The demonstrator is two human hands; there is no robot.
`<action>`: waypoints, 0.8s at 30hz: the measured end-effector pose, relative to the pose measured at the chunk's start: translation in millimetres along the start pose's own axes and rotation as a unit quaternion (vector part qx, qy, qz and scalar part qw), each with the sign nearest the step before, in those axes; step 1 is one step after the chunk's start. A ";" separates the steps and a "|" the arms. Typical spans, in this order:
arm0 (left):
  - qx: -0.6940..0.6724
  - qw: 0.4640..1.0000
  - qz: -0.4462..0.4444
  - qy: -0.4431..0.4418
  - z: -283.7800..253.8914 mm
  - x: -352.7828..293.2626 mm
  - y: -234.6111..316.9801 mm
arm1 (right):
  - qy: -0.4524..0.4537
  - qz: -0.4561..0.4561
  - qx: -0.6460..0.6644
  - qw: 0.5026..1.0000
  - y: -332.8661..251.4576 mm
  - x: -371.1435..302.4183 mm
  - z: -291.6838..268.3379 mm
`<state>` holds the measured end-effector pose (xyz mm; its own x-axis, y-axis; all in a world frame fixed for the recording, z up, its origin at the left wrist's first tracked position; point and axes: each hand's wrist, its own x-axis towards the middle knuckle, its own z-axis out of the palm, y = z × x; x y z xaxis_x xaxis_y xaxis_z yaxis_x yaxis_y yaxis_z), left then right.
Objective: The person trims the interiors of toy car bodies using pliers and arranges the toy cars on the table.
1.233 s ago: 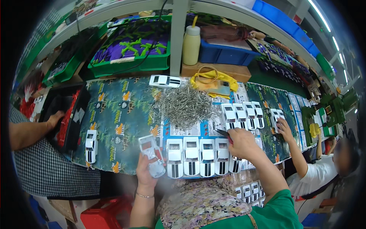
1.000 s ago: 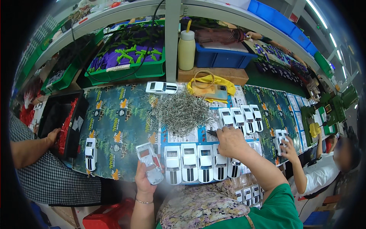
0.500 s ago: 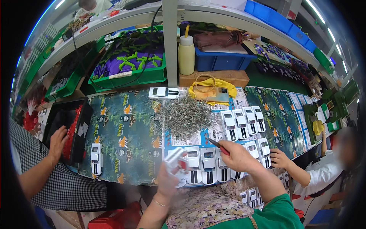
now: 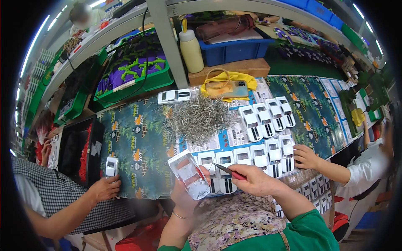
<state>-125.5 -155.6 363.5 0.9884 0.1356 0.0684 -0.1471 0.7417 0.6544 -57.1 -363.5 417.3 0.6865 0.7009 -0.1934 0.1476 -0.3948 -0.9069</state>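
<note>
My left hand [image 4: 183, 193] grips a white toy car shell [image 4: 188, 173], turned so that its hollow inside with a reddish part faces up. In my right hand [image 4: 255, 179] are red-handled tweezers [image 4: 230, 170], their dark pointed tips near the shell's right edge. Whether the tips hold anything is too small to tell. Beyond my hands lies a heap of thin silver metal pins [image 4: 199, 119]. White toy cars with black stripes [image 4: 226, 167] stand in a row just beyond and beside my hands, and a second group [image 4: 261, 119] stands farther right.
A co-worker's hand [image 4: 104, 188] touches a white car [image 4: 112, 167] at left, near a black bin [image 4: 75, 146]. Another person's hand [image 4: 305, 157] reaches the row's right end. At the back are a phone [image 4: 230, 90] on yellow cloth, a bottle [image 4: 191, 50] and a shelf post [image 4: 171, 46].
The car shell has tilted so its inside shows, and the tweezers have come left close to it. The left co-worker's hand has moved from the black bin to the lone car. My view has shifted.
</note>
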 end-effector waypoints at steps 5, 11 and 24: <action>-0.019 1.000 -0.008 -0.011 -4.3 -2.1 5.0 | -0.019 -0.015 0.048 0.999 8.8 -2.0 2.2; -0.005 1.000 0.018 -0.004 1.7 -2.6 8.9 | -0.008 -0.038 0.021 0.999 5.0 -6.0 5.0; 0.016 0.994 0.110 0.019 1.3 -10.6 16.7 | 0.007 -0.091 -0.055 0.994 -9.3 -8.8 24.9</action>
<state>-138.4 -145.5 374.7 0.9302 0.3177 0.1838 -0.3574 0.6702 0.6504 -82.2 -351.2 418.2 0.6501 0.7595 -0.0236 0.3476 -0.3248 -0.8796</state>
